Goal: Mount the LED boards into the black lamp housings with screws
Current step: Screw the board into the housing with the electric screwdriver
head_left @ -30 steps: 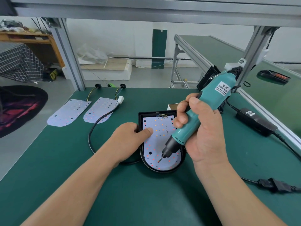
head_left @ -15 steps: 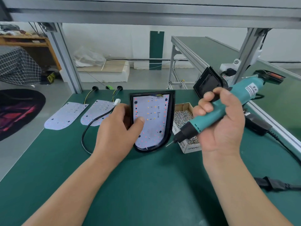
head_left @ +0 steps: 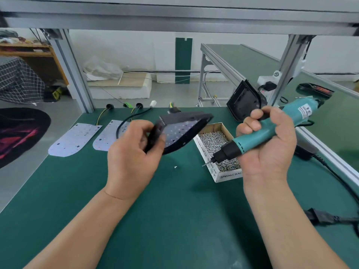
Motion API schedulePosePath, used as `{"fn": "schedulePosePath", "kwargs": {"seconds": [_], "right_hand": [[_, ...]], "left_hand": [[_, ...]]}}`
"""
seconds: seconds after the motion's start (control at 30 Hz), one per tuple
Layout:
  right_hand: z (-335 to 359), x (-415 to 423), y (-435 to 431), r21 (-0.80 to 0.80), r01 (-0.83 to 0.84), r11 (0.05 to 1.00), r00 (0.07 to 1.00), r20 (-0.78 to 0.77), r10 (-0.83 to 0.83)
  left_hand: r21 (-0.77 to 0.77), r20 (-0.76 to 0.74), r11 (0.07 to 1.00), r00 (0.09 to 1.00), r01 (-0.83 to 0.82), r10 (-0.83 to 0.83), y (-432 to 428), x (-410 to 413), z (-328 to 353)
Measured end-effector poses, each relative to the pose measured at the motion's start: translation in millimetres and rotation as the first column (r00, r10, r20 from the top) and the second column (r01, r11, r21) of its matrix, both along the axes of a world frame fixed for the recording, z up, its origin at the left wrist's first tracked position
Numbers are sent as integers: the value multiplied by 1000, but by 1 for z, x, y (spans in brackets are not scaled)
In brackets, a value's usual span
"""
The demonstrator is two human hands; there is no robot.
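Fingers [head_left: 140, 126] of my left hand [head_left: 130, 162] clamp lamp housing [head_left: 184, 116], tilted mid-frame, likely checking LED board [head_left: 178, 131]; right hand [head_left: 272, 158] grips electric screwdriver [head_left: 298, 112], ready.

Worktop [head_left: 174, 220]: green mat surface, metal rail along the right side.

- LED boards [head_left: 74, 139], two, flat, side by side, beyond and left of the left hand [head_left: 134, 158]. That hand partly covers the right-hand board. Wires lead off their far ends.
- Cardboard box [head_left: 210, 158], open, full of screws [head_left: 215, 139], between the two hands. The right hand [head_left: 270, 144] hides its near right corner.
- Loose screw [head_left: 175, 167], single, just right of the left hand.
- Black lamp housing [head_left: 243, 101], propped on edge beyond the right hand.
- Power adapter [head_left: 306, 152], black, mostly hidden behind the right hand.
- Cable plug [head_left: 326, 218], right of the right forearm.
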State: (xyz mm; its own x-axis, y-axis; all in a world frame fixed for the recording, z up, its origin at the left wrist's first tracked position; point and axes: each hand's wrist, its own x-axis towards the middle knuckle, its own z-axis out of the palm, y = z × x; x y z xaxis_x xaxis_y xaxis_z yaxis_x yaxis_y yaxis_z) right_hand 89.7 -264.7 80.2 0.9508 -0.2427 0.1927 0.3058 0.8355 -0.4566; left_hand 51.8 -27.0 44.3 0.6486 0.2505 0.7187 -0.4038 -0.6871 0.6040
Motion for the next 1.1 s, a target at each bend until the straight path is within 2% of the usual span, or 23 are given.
{"fn": "schedulePosePath", "kwargs": {"seconds": [0.07, 0.1, 0.17, 0.2, 0.3, 0.4, 0.47, 0.57, 0.63, 0.7, 0.77, 0.8, 0.83, 0.93, 1.1], "right_hand": [[-1, 1, -2, 10, -20, 1000, 1000, 13, 20], [-1, 1, -2, 16, -29, 999, 999, 19, 28], [-1, 2, -4, 23, -38, 999, 999, 20, 37], [0, 3, -5, 26, -40, 999, 999, 16, 39], [-1, 4, -8, 34, -43, 999, 999, -1, 43], [-3, 6, -11, 30, -45, 999, 999, -19, 45], [-4, 7, -12, 20, -48, 999, 998, -33, 48], [-5, 9, -10, -6, -51, 999, 997, -51, 51], [-6, 9, -8, -14, -69, 998, 996, -58, 68], [-7, 9, -6, -20, -88, 996, 995, -47, 87], [-6, 7, -3, -33, -104, 994, 994, -29, 103], [-6, 7, -1, -44, -112, 993, 994, -21, 111], [-6, 5, 2, -57, -120, 991, 993, -16, 120], [-7, 0, 15, -95, -147, 985, 989, -5, 147], [-9, -9, 37, -149, -263, 953, 964, 11, 267]], "left_hand": [[-241, -123, 970, 991, 21, -52, 9, 1, 7], [-383, -214, 924, 970, 24, -114, 16, 3, 12], [-650, -355, 760, 874, 25, -332, 30, 4, 22], [-697, -433, 717, 795, 4, -425, 36, 4, 25], [-628, -651, 778, 540, 12, -533, 31, -2, 25], [-571, -745, 812, 340, 121, -574, 7, -7, 17], [-570, -766, 807, 256, 155, -590, -4, -9, 12], [-535, -804, 822, 180, 194, -566, -5, -11, 10], [-472, -835, 855, 200, 217, -512, -2, -11, 10], [-492, -798, 864, 338, 111, -498, 1, -7, 11], [-611, -671, 791, 539, -14, -509, 6, -1, 11], [-674, -598, 738, 613, -37, -516, 9, 1, 13], [-733, -534, 679, 647, -35, -544, 12, 2, 15], [-852, -405, 524, 641, -6, -652, 18, 3, 16], [-892, -365, 450, 659, -46, -657, 22, 5, 18]]}}
